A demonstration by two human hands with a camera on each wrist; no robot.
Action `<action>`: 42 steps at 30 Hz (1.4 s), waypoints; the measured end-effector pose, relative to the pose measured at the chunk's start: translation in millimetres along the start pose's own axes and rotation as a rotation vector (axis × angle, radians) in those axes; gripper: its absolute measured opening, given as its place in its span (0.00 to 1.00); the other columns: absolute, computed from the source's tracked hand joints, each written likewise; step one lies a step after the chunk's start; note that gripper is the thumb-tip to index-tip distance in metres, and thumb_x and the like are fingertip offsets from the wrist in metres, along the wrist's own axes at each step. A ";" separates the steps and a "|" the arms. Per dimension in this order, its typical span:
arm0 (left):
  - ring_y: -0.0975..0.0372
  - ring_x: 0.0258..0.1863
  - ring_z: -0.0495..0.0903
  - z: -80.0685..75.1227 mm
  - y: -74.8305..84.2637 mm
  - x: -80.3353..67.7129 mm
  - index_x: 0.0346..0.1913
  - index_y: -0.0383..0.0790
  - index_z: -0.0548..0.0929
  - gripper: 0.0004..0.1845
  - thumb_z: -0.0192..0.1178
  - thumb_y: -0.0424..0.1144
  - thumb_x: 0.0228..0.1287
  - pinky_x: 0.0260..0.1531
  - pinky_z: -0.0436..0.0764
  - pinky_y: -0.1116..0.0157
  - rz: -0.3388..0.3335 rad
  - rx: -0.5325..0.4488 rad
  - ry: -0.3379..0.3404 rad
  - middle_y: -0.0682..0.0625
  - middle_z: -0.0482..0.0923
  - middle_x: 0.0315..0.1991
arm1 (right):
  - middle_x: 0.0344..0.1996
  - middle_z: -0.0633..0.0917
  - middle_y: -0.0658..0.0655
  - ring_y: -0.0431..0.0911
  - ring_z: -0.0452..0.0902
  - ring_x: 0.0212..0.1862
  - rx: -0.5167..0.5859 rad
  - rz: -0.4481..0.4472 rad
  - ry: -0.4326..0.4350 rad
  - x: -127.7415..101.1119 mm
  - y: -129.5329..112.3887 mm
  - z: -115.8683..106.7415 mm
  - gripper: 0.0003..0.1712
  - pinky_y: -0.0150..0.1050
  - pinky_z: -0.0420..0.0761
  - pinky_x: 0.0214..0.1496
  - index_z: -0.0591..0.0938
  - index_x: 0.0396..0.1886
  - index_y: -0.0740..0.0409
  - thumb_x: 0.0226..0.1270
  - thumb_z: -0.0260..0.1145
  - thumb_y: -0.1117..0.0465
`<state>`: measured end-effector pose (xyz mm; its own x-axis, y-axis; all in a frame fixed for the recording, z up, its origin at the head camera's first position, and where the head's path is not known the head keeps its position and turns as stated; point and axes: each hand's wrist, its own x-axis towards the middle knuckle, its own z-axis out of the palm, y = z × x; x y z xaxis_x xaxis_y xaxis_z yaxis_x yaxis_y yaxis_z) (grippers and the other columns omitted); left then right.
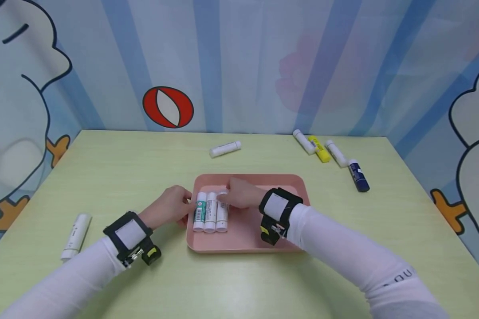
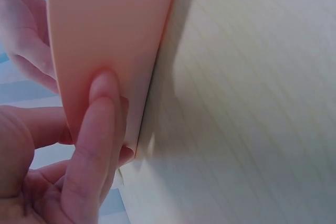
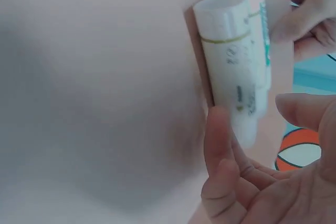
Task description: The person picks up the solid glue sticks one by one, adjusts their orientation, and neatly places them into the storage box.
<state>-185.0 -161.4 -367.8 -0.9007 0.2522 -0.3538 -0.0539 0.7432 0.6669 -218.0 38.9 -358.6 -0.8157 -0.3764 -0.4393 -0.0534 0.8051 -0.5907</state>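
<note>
Three white glue sticks stand side by side at the left of the pink tray [image 1: 263, 246]: a green-labelled glue stick [image 1: 200, 212], a middle glue stick [image 1: 210, 212] and a right glue stick [image 1: 222, 217]. My left hand [image 1: 169, 204] pinches the tray's left wall, fingers against the outside [image 2: 94, 140] and thumb at the rim. Over the tray, my right hand [image 1: 243, 193] touches the far end of the right glue stick; in the right wrist view the fingertips [image 3: 218, 129] lie against its side and the thumb is apart from it.
A white glue stick [image 1: 76, 236] lies on the table at left, and another white stick [image 1: 225, 149] behind the tray. At the back right lie a white stick [image 1: 304, 141], a yellow stick [image 1: 319, 149], another white stick [image 1: 336, 153] and a dark blue stick [image 1: 359, 176].
</note>
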 end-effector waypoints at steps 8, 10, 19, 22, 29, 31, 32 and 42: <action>0.60 0.21 0.81 1.3 2.1 -0.9 0.53 0.24 0.78 0.15 0.56 0.31 0.69 0.23 0.81 0.66 0.010 -0.009 0.002 0.47 0.82 0.25 | 0.31 0.82 0.58 0.49 0.78 0.35 0.125 -0.078 -0.043 -29.2 25.1 -24.2 0.28 0.38 0.77 0.37 0.66 0.63 0.63 0.73 0.59 0.51; 0.60 0.20 0.81 1.3 2.1 -1.0 0.53 0.24 0.79 0.15 0.56 0.31 0.69 0.23 0.81 0.66 0.008 -0.010 0.004 0.46 0.82 0.25 | 0.34 0.83 0.59 0.50 0.79 0.37 0.148 -0.100 -0.052 -40.4 31.2 -31.0 0.28 0.41 0.79 0.41 0.65 0.64 0.63 0.74 0.58 0.51; 0.61 0.20 0.81 0.8 -0.2 0.1 0.53 0.25 0.79 0.15 0.56 0.32 0.69 0.23 0.80 0.66 0.004 0.006 0.009 0.47 0.82 0.25 | 0.41 0.82 0.62 0.52 0.81 0.41 0.091 -0.268 0.107 -72.2 68.4 -76.1 0.23 0.47 0.78 0.47 0.69 0.62 0.67 0.75 0.57 0.56; 0.60 0.20 0.81 0.7 -0.1 0.3 0.54 0.25 0.78 0.15 0.56 0.32 0.69 0.23 0.80 0.66 -0.003 0.009 0.012 0.47 0.81 0.25 | 0.43 0.81 0.62 0.54 0.81 0.43 0.054 -0.270 0.227 -80.5 84.4 -96.8 0.23 0.47 0.78 0.47 0.70 0.61 0.67 0.75 0.57 0.56; 0.60 0.21 0.80 1.1 0.9 0.5 0.55 0.25 0.78 0.16 0.57 0.32 0.69 0.22 0.79 0.67 -0.029 0.014 0.018 0.47 0.81 0.25 | 0.52 0.76 0.66 0.57 0.77 0.51 0.066 -0.156 0.449 -91.4 123.7 -139.2 0.28 0.50 0.75 0.49 0.66 0.65 0.67 0.77 0.52 0.50; 0.60 0.21 0.80 1.2 1.4 0.4 0.55 0.26 0.78 0.16 0.57 0.32 0.69 0.22 0.79 0.67 -0.028 0.016 0.019 0.47 0.81 0.25 | 0.56 0.73 0.68 0.60 0.73 0.56 0.063 -0.123 0.490 -92.9 134.9 -146.0 0.31 0.53 0.74 0.51 0.64 0.67 0.67 0.77 0.51 0.48; 0.60 0.21 0.80 1.2 1.9 0.1 0.55 0.26 0.78 0.16 0.57 0.32 0.69 0.22 0.79 0.67 -0.026 0.016 0.019 0.47 0.81 0.25 | 0.57 0.72 0.68 0.61 0.70 0.58 0.060 -0.107 0.504 -93.5 140.5 -148.7 0.32 0.55 0.73 0.53 0.63 0.68 0.66 0.77 0.50 0.47; 0.60 0.21 0.80 -0.2 2.9 -1.8 0.56 0.25 0.78 0.16 0.57 0.32 0.70 0.23 0.79 0.67 -0.021 0.004 0.010 0.47 0.81 0.26 | 0.64 0.57 0.79 0.72 0.58 0.63 -0.028 0.012 0.581 -86.1 192.2 -154.4 0.42 0.64 0.65 0.57 0.48 0.72 0.75 0.77 0.48 0.48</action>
<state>-183.6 -159.9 -365.1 -0.9036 0.2302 -0.3611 -0.0711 0.7508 0.6567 -247.0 296.8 -329.9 -0.9982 -0.0606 0.0021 -0.0511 0.8227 -0.5661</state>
